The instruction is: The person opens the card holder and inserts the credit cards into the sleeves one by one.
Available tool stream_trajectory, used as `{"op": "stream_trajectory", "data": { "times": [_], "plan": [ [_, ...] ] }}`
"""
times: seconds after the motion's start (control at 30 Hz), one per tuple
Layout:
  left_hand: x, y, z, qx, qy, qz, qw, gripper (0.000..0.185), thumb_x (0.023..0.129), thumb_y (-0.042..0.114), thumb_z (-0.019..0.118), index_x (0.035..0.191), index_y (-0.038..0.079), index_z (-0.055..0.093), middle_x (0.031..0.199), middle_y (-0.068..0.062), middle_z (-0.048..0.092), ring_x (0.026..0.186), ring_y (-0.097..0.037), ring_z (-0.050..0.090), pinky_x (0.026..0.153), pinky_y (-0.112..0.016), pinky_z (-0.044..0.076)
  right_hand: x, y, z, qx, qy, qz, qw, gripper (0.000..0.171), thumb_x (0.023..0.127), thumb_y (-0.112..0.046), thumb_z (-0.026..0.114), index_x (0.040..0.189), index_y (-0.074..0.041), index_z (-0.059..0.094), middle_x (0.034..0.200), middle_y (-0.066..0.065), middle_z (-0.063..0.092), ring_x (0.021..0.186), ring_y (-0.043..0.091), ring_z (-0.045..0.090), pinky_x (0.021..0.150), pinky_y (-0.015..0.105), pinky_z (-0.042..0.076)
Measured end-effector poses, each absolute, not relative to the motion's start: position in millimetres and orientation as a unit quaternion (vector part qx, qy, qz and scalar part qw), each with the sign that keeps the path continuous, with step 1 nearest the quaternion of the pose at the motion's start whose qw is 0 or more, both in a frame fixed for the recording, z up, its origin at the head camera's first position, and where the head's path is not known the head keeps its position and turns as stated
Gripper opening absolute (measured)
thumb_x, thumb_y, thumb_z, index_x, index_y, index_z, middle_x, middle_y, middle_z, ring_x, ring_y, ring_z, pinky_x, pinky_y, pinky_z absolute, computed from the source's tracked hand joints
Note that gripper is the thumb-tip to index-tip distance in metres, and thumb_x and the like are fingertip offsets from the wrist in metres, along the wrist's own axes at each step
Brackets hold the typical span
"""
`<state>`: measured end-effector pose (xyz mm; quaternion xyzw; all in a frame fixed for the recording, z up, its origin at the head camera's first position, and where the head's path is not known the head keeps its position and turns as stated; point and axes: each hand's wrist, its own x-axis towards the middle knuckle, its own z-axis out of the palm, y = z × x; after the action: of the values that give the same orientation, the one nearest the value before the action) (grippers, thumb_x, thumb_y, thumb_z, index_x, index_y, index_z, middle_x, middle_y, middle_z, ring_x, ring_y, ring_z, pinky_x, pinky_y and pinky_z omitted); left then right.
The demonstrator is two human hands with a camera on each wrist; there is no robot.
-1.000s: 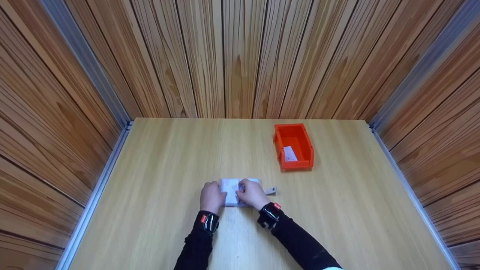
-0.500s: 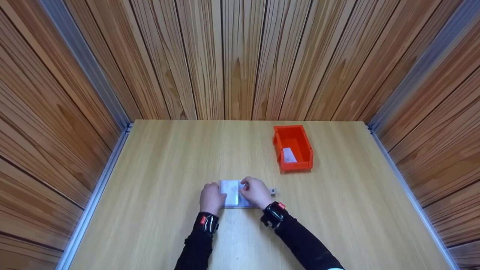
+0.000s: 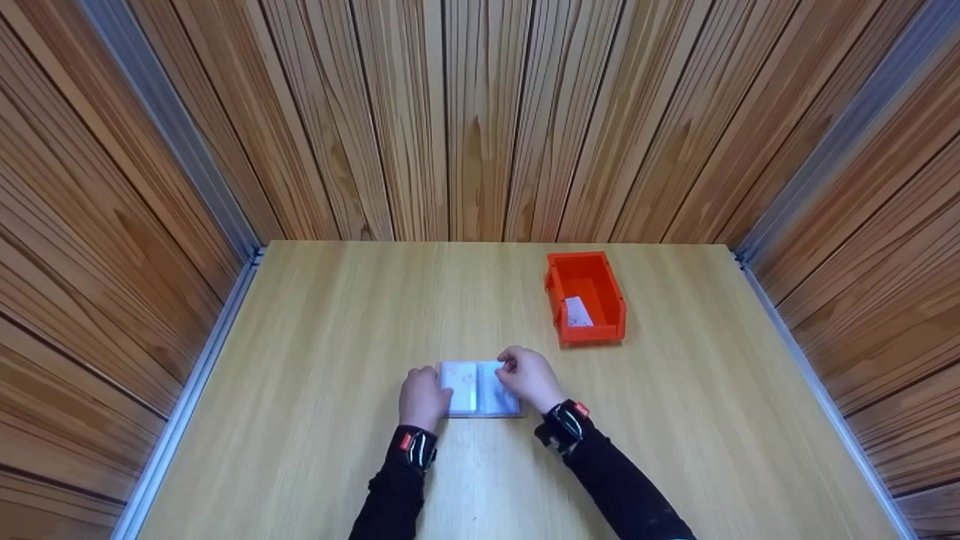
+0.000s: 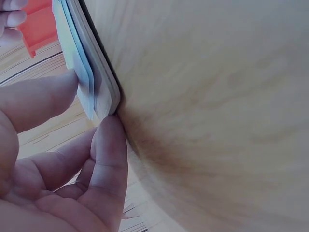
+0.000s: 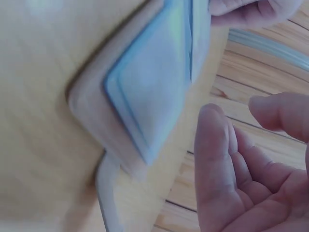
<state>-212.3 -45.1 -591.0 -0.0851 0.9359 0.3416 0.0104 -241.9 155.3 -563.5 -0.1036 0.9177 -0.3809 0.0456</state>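
Note:
A small booklet with two pale blue-white panels lies opened flat on the table, the left panel [image 3: 459, 382] and the right panel [image 3: 496, 390] side by side. Its pale cover [image 5: 87, 104] has rounded corners and extends past the panels. A narrow strap [image 5: 107, 193] juts from the cover in the right wrist view; the right hand hides it from the head view. My left hand [image 3: 424, 397] pinches the booklet's left edge, thumb at the panel and a fingertip at the cover's corner. Over the right end hovers my right hand [image 3: 531, 381], thumb and forefinger apart with nothing between them.
An orange-red bin [image 3: 604, 277] stands farther back on the right, with a white piece of paper [image 3: 578, 312] inside. Wood-panelled walls [image 3: 480, 120] enclose the wooden table [image 3: 337, 315] at the back and sides.
My right hand has moved right from the booklet's middle to its right end, uncovering the right panel and covering the strap. My left hand has stayed at the left edge.

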Motion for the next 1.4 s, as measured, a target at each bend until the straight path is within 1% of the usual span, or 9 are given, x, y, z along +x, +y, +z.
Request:
{"op": "stream_trajectory", "data": {
  "times": [0.1, 0.37, 0.57, 0.77, 0.83, 1.0, 1.17, 1.3, 1.4],
  "plan": [
    [-212.5, -45.1, -591.1, -0.087, 0.937, 0.338, 0.015, 0.024, 0.082, 0.013, 0.078, 0.091, -0.004, 0.064, 0.085, -0.012, 0.056, 0.081, -0.028, 0.057, 0.074, -0.043, 0.047, -244.4, 163.7, -558.0, -0.084, 0.915, -0.391, 0.048, 0.018, 0.089, -0.01, 0.071, 0.104, -0.001, 0.067, 0.083, 0.003, 0.06, 0.076, 0.018, 0.056, 0.069, 0.033, 0.049],
    [-211.8, -44.6, -591.3, -0.086, 0.937, 0.339, 0.012, 0.025, 0.081, 0.013, 0.079, 0.092, -0.004, 0.064, 0.085, -0.012, 0.056, 0.08, -0.028, 0.057, 0.073, -0.043, 0.047, -253.1, 187.3, -547.7, -0.045, 0.912, -0.408, 0.029, 0.018, 0.089, -0.008, 0.069, 0.105, -0.001, 0.068, 0.086, 0.005, 0.063, 0.077, 0.02, 0.057, 0.072, 0.034, 0.051],
    [-213.5, -44.5, -592.4, -0.101, 0.933, 0.344, 0.032, 0.027, 0.084, 0.013, 0.077, 0.1, -0.005, 0.065, 0.09, -0.012, 0.056, 0.083, -0.026, 0.057, 0.075, -0.041, 0.048, -258.7, 201.1, -542.4, -0.033, 0.914, -0.405, 0.006, 0.017, 0.088, -0.008, 0.069, 0.103, 0.0, 0.068, 0.086, 0.006, 0.064, 0.078, 0.021, 0.058, 0.074, 0.035, 0.052],
    [-212.8, -44.4, -593.5, -0.095, 0.936, 0.338, 0.012, 0.03, 0.082, 0.012, 0.078, 0.102, -0.006, 0.066, 0.09, -0.013, 0.059, 0.085, -0.028, 0.059, 0.076, -0.042, 0.048, -268.4, 214.2, -538.7, -0.017, 0.923, -0.385, -0.009, 0.017, 0.089, -0.01, 0.068, 0.103, 0.0, 0.068, 0.088, 0.008, 0.064, 0.082, 0.024, 0.058, 0.076, 0.036, 0.051],
    [-212.8, -44.1, -593.6, -0.096, 0.935, 0.34, 0.015, 0.031, 0.083, 0.013, 0.077, 0.104, -0.006, 0.066, 0.092, -0.013, 0.059, 0.087, -0.028, 0.059, 0.077, -0.042, 0.049, -272.3, 219.9, -537.0, -0.009, 0.925, -0.38, -0.014, 0.017, 0.089, -0.01, 0.067, 0.103, 0.0, 0.068, 0.09, 0.009, 0.064, 0.083, 0.025, 0.058, 0.077, 0.037, 0.051],
    [-213.1, -44.0, -593.9, -0.101, 0.933, 0.345, 0.026, 0.032, 0.084, 0.013, 0.077, 0.108, -0.006, 0.066, 0.095, -0.013, 0.059, 0.089, -0.028, 0.059, 0.079, -0.041, 0.049, -280.9, 233.5, -533.6, 0.008, 0.924, -0.381, -0.016, 0.016, 0.09, -0.009, 0.068, 0.103, 0.0, 0.066, 0.092, 0.011, 0.064, 0.082, 0.025, 0.058, 0.074, 0.037, 0.051],
    [-212.6, -44.3, -593.5, -0.096, 0.933, 0.346, 0.018, 0.031, 0.083, 0.012, 0.078, 0.106, -0.006, 0.066, 0.093, -0.014, 0.06, 0.088, -0.028, 0.059, 0.078, -0.042, 0.049, -289.3, 243.6, -533.5, 0.021, 0.929, -0.369, -0.017, 0.017, 0.091, -0.009, 0.067, 0.105, 0.001, 0.064, 0.093, 0.012, 0.064, 0.082, 0.025, 0.059, 0.072, 0.036, 0.051],
    [-212.3, -44.8, -593.9, -0.096, 0.932, 0.35, 0.016, 0.032, 0.083, 0.012, 0.077, 0.106, -0.006, 0.066, 0.094, -0.014, 0.059, 0.088, -0.028, 0.059, 0.078, -0.042, 0.049, -296.2, 249.3, -534.7, 0.031, 0.932, -0.359, -0.023, 0.019, 0.091, -0.008, 0.064, 0.107, 0.002, 0.064, 0.095, 0.014, 0.064, 0.086, 0.028, 0.058, 0.077, 0.039, 0.05],
    [-212.4, -44.8, -593.3, -0.098, 0.93, 0.354, 0.019, 0.033, 0.083, 0.012, 0.077, 0.108, -0.006, 0.066, 0.095, -0.014, 0.059, 0.088, -0.029, 0.059, 0.079, -0.042, 0.049, -302.3, 252.2, -536.3, 0.031, 0.936, -0.348, -0.038, 0.021, 0.09, -0.006, 0.061, 0.108, 0.005, 0.064, 0.098, 0.018, 0.064, 0.09, 0.032, 0.059, 0.082, 0.043, 0.049]
  ]
}}
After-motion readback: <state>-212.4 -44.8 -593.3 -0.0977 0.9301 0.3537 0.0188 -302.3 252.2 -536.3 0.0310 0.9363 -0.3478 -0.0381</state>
